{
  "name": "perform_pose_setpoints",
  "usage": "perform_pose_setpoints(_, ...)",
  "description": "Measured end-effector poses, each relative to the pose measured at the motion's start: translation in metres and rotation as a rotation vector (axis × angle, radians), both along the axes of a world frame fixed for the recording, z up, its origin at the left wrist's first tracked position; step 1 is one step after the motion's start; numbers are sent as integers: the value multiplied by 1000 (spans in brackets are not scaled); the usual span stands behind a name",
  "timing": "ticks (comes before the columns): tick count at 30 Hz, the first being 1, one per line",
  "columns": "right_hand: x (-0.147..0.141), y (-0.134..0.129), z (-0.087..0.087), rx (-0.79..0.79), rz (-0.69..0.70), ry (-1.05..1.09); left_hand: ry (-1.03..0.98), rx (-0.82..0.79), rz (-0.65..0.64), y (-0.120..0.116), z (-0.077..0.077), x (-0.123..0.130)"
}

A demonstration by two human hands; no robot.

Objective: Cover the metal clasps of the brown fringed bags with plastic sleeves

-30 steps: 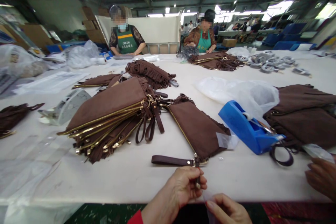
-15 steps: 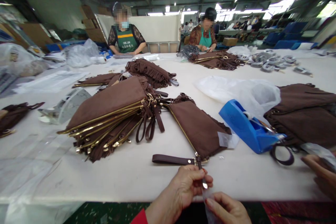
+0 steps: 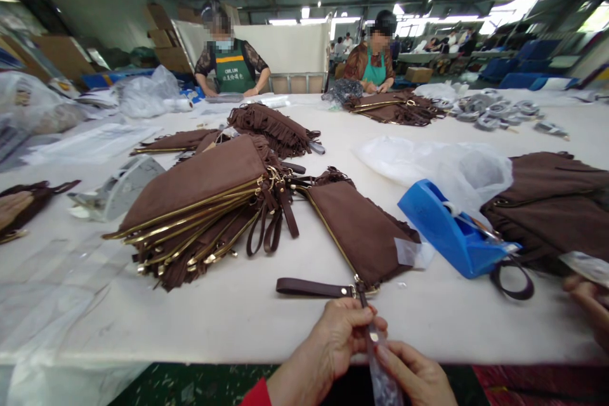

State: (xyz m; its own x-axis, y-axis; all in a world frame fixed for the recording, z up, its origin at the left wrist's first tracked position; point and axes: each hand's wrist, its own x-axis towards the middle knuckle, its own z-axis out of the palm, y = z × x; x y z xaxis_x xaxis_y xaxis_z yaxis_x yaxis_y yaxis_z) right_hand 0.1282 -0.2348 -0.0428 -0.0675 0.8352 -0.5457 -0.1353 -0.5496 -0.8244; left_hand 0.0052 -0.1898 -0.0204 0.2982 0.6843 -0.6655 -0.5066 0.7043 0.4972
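A brown pouch point(image 3: 356, 222) with a gold zipper lies flat in front of me, and a wrist strap point(image 3: 309, 288) sticks out to its left. My left hand point(image 3: 337, 339) pinches the dark zipper-pull strap point(image 3: 363, 299) below the pouch's corner. My right hand point(image 3: 416, 373) is closed on a clear plastic sleeve point(image 3: 382, 384). The sleeve's upper end lies around or over the pull's metal tip; I cannot tell which. Fingers partly hide where they meet. White translucent film point(image 3: 410, 252) lies at the pouch's right end.
Left of the pouch is a stack of brown pouches point(image 3: 195, 184). A blue tape dispenser point(image 3: 447, 235) and a plastic bag point(image 3: 438, 162) are to the right. Another person's hand point(image 3: 587, 301) reaches in at far right. Two people work across the table point(image 3: 200, 323).
The plastic sleeve has moved up over the metal tip of the pull, with my right hand a little higher. At far right, the other person's hand has shifted right.
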Motion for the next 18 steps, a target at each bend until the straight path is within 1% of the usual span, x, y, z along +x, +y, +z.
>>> perform_pose_setpoints(4,-3,4,2,9,-45,-4,1,-4,-7,0,-6,0)
perform_pose_setpoints(8,-6,10,8,5,-27,6,20,-27,16,1,-9,1)
perform_pose_setpoints(12,-9,18,12,15,-4,-42,68,-26,16,3,-2,3)
perform_pose_setpoints(14,-11,20,13,8,-30,-75,83,-14,1,5,3,2)
perform_pose_setpoints(16,-13,22,14,-30,-59,-41,112,-10,-18,9,8,-1)
perform_pose_setpoints(18,-11,24,18,-75,-68,39,161,4,-37,15,13,-4)
